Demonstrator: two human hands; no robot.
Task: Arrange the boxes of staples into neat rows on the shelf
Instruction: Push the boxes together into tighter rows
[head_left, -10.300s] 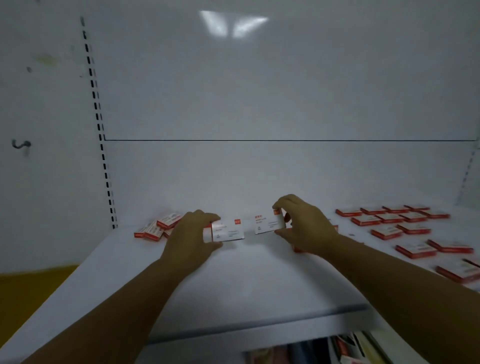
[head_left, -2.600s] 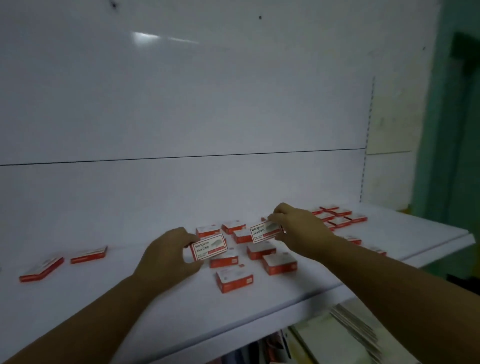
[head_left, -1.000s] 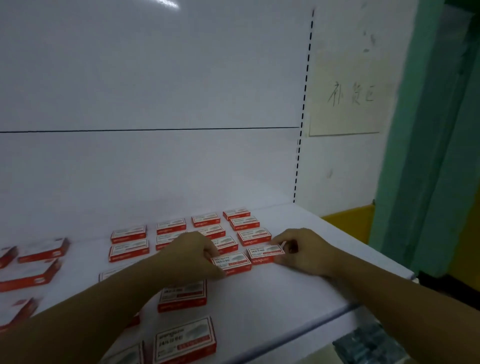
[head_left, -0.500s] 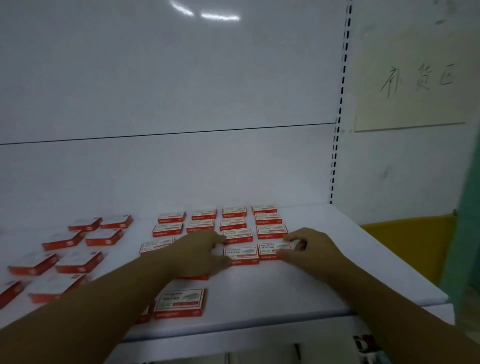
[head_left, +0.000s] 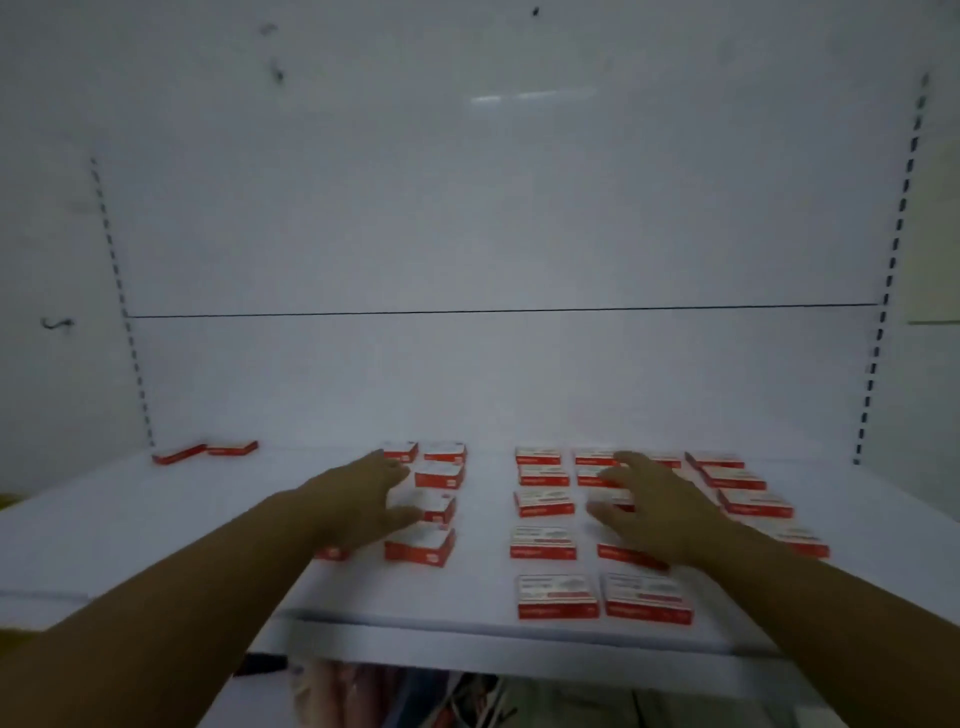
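Red-and-white staple boxes (head_left: 557, 596); white shelf (head_left: 156, 519).

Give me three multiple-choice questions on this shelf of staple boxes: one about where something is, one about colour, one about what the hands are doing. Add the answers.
1. Where on the shelf do the two lone boxes lie?
A) back left corner
B) front right edge
C) dead centre

2. What colours are the staple boxes?
A) blue and yellow
B) red and white
C) green and black

3. How are the left hand and right hand held?
A) each grips a box
B) both open, fingers spread
C) both in fists

Answers:
1 A: they sit far left at the back, apart from the rest.
2 B: the tops are white and the sides red.
3 B: straight fingers reach over the rows and hold nothing.
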